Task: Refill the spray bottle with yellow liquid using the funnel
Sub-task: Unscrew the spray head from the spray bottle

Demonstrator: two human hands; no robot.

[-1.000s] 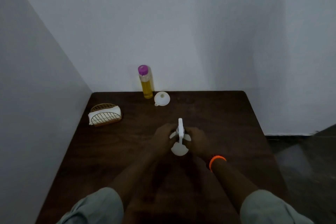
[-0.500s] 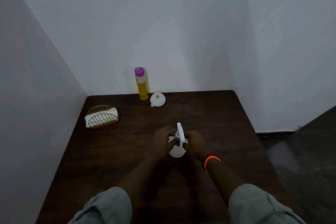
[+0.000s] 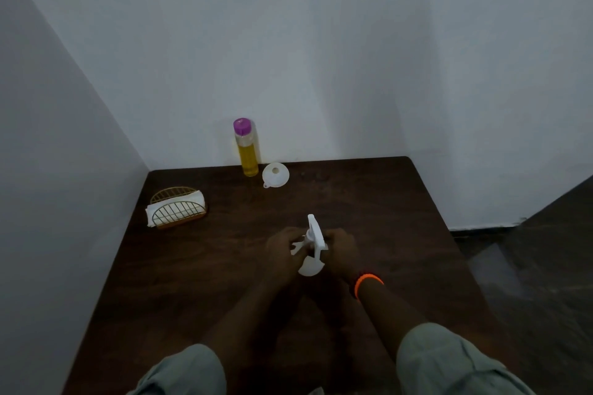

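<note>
Fingers of both hands curl round the spray bottle [image 3: 310, 248] over the table [image 3: 401, 202]: left hand [image 3: 282, 250], right hand [image 3: 341, 250]. Since a second ago its head has turned slightly, probably unscrewing. Yellow liquid bottle [image 3: 247, 151] and funnel [image 3: 275, 174] wait at the far edge.

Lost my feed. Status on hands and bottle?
Left hand and right hand both gripping spray bottle. Funnel and yellow bottle untouched at table's far edge. Nothing in the way.

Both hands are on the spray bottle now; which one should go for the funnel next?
Probably the left hand: the funnel lies far and slightly left of the spray bottle, while the right hand can keep holding it.
</note>
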